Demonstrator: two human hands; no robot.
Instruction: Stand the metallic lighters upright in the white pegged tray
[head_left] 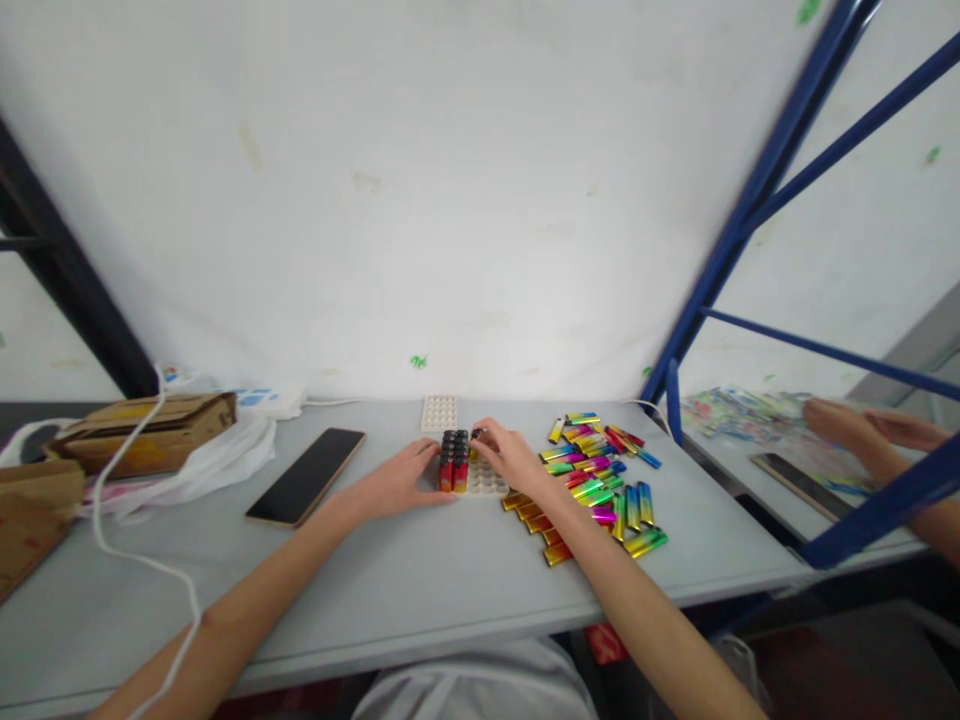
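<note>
A pale tray (489, 480) with round holes sits at the middle of the table. Lighters (453, 462) with black tops and red lower parts stand upright in rows on its left side. My left hand (401, 482) is curved around the tray's left edge, thumb at the front and fingers beside the standing lighters. Above the holes just right of those rows, my right hand (510, 455) pinches one lighter (475, 444), mostly hidden by the fingers. Right of the tray lies a loose pile of shiny lighters (592, 470) in mixed colours, partly behind my right forearm.
A second pale tray (439, 412) lies near the wall. On the left are a dark phone (307, 476), cardboard boxes (150, 432), a plastic bag (202, 468) and a white cable (112, 550). A blue metal frame (720, 270) stands right, with another person's arm (881, 450) beyond it.
</note>
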